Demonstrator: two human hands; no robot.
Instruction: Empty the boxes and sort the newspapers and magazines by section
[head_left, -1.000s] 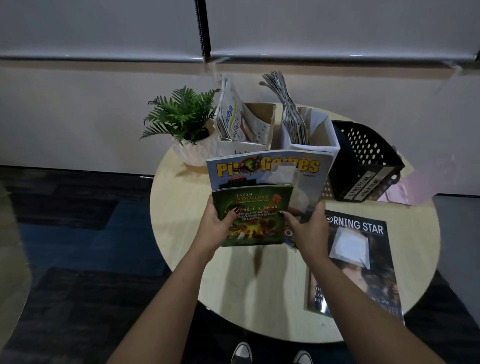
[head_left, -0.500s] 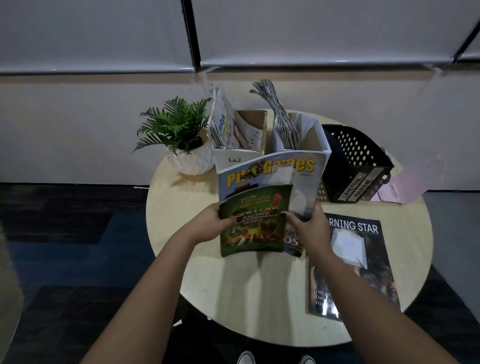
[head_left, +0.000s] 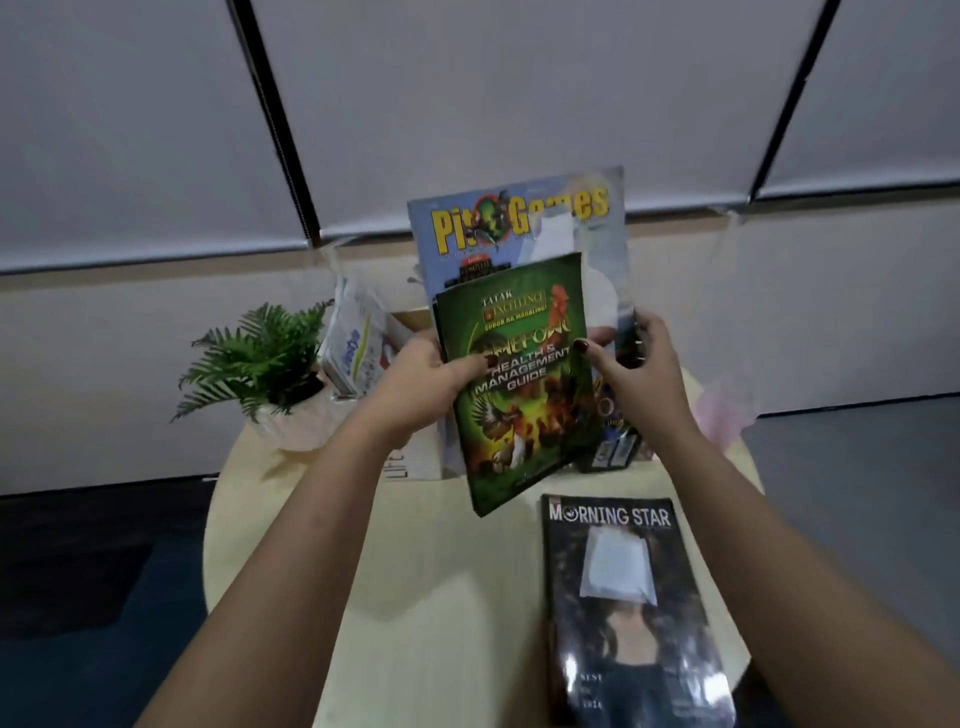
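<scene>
Head view looks down on a round pale table (head_left: 415, 597) set against a light wall with grey blinds above. On the table's near right lies a dark magazine titled Morning Star (head_left: 628, 613), flat, face up, with a white patch on its cover. Above the table, both hands hold a fan of magazines upright. At the back is the larger one, a pale blue Pit Games magazine (head_left: 519, 223), also with a white patch near its top. In front of it, tilted slightly, is the green health and management guide (head_left: 519, 384). At the table's far left stands a potted fern (head_left: 260, 358) in a white pot, and just beside it a box of folded newspapers (head_left: 358, 348), partly hidden behind the left wrist. The left hand (head_left: 421, 384) grips the left edge of the green guide, thumb curled over its cover. The right hand (head_left: 639, 374) grips the right side of the stack, thumb pressed on the guide's right edge, fingers curled around the back.
</scene>
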